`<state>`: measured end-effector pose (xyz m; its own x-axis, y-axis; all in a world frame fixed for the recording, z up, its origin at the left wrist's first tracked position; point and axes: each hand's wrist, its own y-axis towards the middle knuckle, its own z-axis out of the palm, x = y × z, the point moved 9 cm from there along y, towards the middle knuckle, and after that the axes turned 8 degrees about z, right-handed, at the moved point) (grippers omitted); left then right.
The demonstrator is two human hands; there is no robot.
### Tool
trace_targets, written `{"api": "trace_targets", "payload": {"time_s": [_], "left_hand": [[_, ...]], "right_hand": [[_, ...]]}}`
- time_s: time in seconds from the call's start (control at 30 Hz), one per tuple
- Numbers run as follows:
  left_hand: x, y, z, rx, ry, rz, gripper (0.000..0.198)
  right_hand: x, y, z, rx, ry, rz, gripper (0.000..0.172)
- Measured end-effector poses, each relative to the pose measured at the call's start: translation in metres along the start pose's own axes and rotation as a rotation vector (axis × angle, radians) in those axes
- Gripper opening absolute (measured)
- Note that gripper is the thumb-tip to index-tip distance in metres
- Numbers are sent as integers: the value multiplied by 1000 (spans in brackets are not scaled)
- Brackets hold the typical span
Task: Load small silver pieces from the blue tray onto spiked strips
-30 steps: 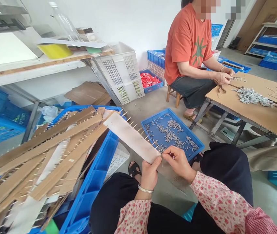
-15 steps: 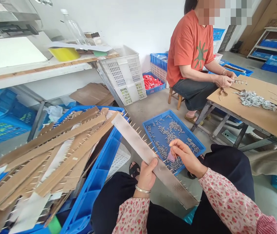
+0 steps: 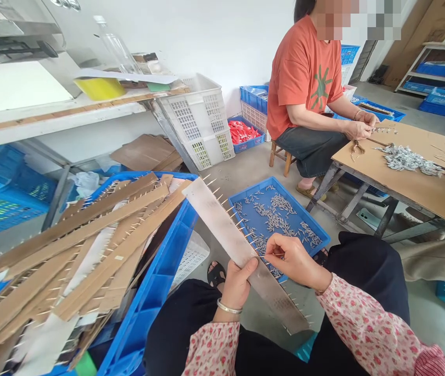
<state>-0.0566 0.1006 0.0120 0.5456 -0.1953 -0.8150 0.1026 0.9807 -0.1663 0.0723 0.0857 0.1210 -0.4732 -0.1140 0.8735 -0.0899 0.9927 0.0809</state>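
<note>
My left hand (image 3: 238, 286) grips a long pale cardboard strip (image 3: 222, 227) near its middle, thumb on top. Thin pointed sticks poke out along the strip's right edge. My right hand (image 3: 290, 258) is closed in a pinch at that edge, on a thin stick (image 3: 262, 256) whose tip meets the strip just beside my left thumb. Below, on the floor, a blue tray (image 3: 321, 228) holds many small grey slender pieces (image 3: 275, 216). The strip and my right hand cover part of the tray.
At left, a blue crate (image 3: 155, 292) is heaped with stick-edged cardboard strips (image 3: 128, 245). A co-worker (image 3: 304, 89) sits by a low table (image 3: 410, 183) bearing grey pieces and pliers (image 3: 357, 150). White crates (image 3: 201, 122) stand beside a bench (image 3: 100, 112).
My right hand has moved left and slightly down to the strip's edge, bringing the stick against it. The strip has shifted slightly; my left hand keeps its grip.
</note>
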Motion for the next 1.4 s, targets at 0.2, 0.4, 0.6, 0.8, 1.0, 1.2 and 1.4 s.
{"api": "trace_targets", "payload": {"time_s": [0.2, 0.4, 0.6, 0.8, 1.0, 1.2, 1.4], "left_hand": [[-3, 0, -2, -8, 50, 37, 24], [-7, 1, 3, 94, 199, 95, 21], [-10, 2, 7, 169, 319, 128, 22], [-3, 3, 2, 57, 170, 81, 22], [-1, 0, -3, -41, 95, 41, 23], [-8, -3, -5, -65, 94, 86, 21], [-8, -5, -1, -25, 140, 80, 22]], "right_hand": [[4, 0, -2, -5, -96, -53, 16], [8, 1, 1, 31, -154, -68, 19], [-9, 6, 5, 39, -30, 39, 18], [-54, 0, 10, 6, 491, 239, 21], [-53, -5, 5, -143, 411, 218, 22], [-54, -2, 21, -93, 498, 306, 22], [-59, -3, 33, -52, 481, 305, 23]]}}
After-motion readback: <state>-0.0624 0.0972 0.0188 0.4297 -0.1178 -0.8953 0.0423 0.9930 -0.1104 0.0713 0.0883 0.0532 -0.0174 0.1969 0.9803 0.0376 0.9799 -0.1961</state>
